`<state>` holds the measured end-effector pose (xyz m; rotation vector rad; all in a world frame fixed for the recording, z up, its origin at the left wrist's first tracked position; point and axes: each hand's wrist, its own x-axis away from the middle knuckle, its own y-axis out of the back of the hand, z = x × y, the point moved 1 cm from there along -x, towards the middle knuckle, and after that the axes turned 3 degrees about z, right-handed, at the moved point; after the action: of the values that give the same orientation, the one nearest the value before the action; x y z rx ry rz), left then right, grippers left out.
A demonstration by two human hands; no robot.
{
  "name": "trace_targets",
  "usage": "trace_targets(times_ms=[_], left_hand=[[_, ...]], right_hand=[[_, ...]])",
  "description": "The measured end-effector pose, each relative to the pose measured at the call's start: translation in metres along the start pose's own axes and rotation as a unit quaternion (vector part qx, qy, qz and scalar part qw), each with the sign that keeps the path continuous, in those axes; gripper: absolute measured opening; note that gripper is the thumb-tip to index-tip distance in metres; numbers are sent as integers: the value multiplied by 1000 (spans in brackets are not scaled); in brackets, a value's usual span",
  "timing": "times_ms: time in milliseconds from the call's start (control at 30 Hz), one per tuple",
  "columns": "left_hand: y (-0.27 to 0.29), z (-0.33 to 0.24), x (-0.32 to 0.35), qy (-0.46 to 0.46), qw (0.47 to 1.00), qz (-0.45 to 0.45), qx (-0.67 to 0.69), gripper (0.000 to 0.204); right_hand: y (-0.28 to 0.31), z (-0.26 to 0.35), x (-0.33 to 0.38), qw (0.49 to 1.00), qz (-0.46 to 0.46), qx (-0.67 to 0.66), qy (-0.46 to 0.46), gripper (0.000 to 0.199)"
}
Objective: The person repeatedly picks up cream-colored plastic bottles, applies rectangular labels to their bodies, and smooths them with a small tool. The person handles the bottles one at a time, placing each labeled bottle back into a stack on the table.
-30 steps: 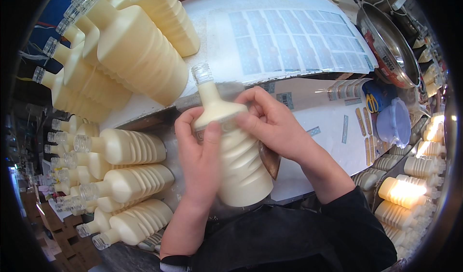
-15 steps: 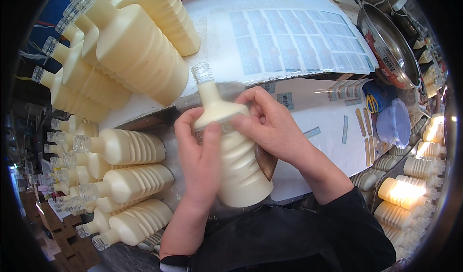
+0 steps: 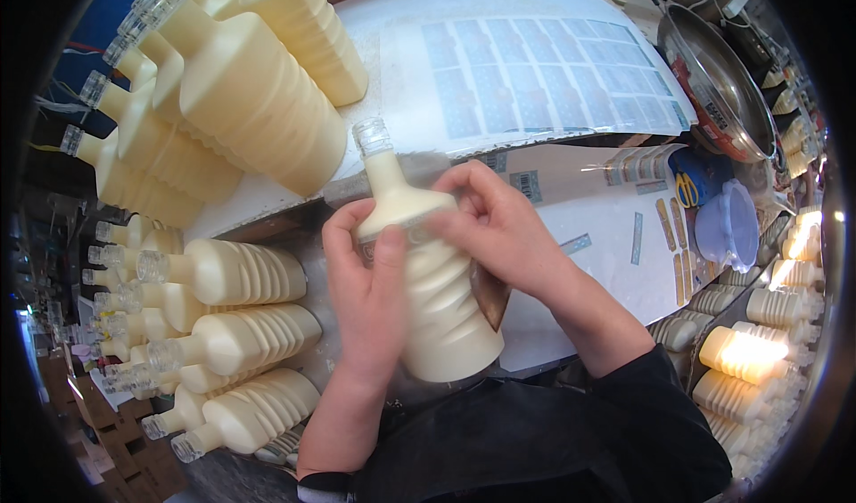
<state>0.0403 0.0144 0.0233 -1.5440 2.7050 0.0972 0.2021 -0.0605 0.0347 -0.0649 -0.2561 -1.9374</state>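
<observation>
Between the person's 2 hands, in the head view (only 1 cam), is a cream ribbed bottle (image 3: pixel 446 316), clear threaded neck pointing away, base nearer the person; can't tell what supports it. L hand (image 3: pixel 361 276) is part-closed round its left shoulder: thumb flat on the front, fingers bent over the side, holding it. R hand (image 3: pixel 504 235) is half-curled at the opp. shoulder, thumb blurred at the front face, so can't tell if it pinches or how hard it presses. A greyish patterned strip (image 3: pixel 366 251) shows across the shoulder, partly hidden by the hands. A brown pointed piece (image 3: pixel 490 296) sticks out below the R palm, by the bottle's side; can't tell if it's gripped. To do this well, I'd steady the bottle w/ L, press the strip w/ R thumb from middle outward, short strokes, edge parallel to the shoulder line, & mind the brown tip vs. the ribs. Right side: loose short strips (image 3: pixel 637 238) on a white sheet (image 3: pixel 611 253), yellow-handled scissors (image 3: pixel 687 191), lilac bowl (image 3: pixel 728 226). Left side: more cream bottles (image 3: pixel 241 271), lying w/ necks outward.
</observation>
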Motion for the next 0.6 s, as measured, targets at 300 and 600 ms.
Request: trace_targets(times_ms=[300,600], left_hand=[[-2,-4,3,12,1000,-10,19,36],[2,-5,0,14,1000,1,24,30]], right_hand=[[28,11,-1,963,-55,-262,3,26],[2,-1,16,976,-167,99,100,34]])
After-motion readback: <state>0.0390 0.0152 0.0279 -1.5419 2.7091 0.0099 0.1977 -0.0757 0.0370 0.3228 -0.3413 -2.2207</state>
